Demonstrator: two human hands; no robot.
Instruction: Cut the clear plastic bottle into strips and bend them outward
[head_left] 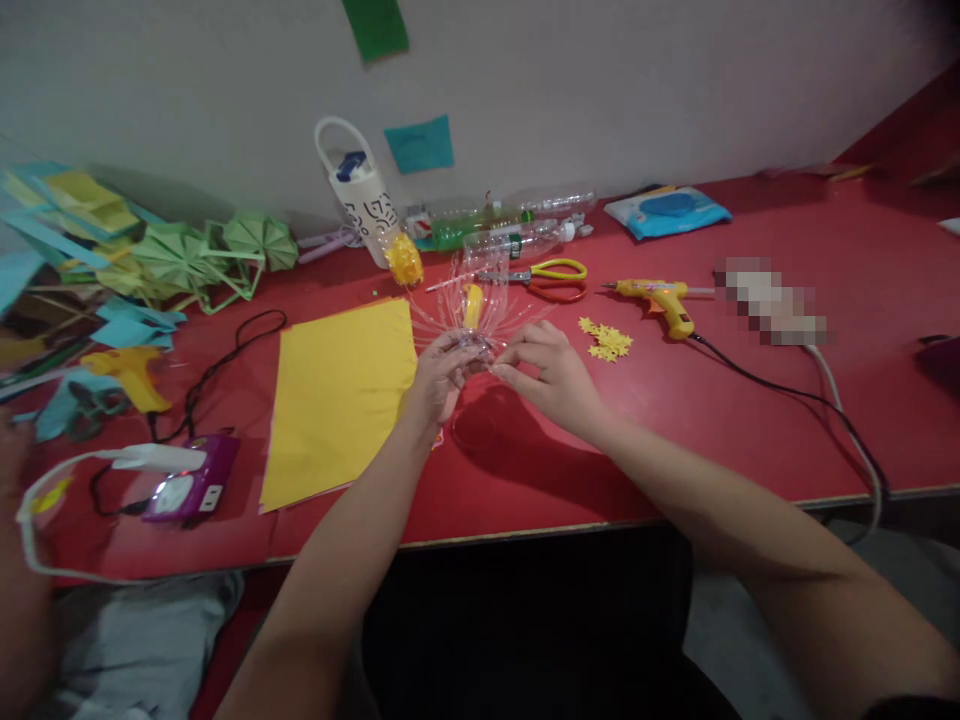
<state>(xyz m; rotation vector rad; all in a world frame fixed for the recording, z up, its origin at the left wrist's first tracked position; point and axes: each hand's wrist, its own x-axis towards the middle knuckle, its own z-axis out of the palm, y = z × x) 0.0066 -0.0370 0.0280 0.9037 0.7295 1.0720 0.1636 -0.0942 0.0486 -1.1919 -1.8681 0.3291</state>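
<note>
My left hand (441, 375) is closed around the base of a clear plastic bottle cut into thin strips (501, 312), held just above the red table. The strips fan outward like a flower, and a yellow piece (472, 303) shows in their middle. At the right side of that base, the fingers of my right hand (546, 372) are pinched together; they may hold a strip, too fine to make out. Right of this hand lies a small pile of yellow star cutouts (611, 342). Scissors with yellow and red handles (559, 280) rest behind the strips.
Yellow paper sheets (341, 400) lie left. A yellow glue gun (660, 300) sits right, its cable trailing off the table edge; another glue gun (131, 375) and a purple power socket (191, 480) are left. Plastic bottles (517, 238), a white tumbler (364, 210) and a wipes pack (667, 212) line the wall.
</note>
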